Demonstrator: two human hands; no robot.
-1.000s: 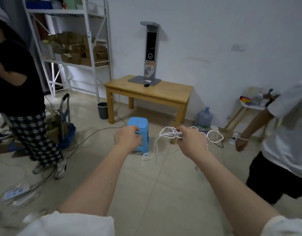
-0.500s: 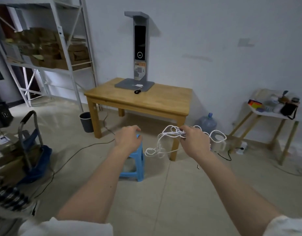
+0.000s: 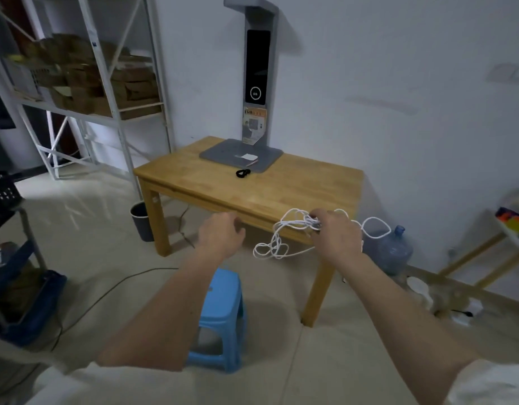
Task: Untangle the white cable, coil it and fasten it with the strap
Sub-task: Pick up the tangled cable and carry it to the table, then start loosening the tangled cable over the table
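A tangled white cable hangs in loops from my right hand, which grips the bunch in front of the wooden table's near edge. More loops stick out to the right of that hand. My left hand floats beside it to the left with loosely curled fingers, holding nothing. A small black strap lies on the wooden table, just in front of the grey stand's base.
A grey stand with a dark screen stands at the table's back. A blue plastic stool sits on the floor below my arms. A dark bin, metal shelving, a water jug and a small side table surround it.
The view has closed in on the wooden table and swung right; the people at both sides are out of frame. My right hand keeps hold of the cable bunch.
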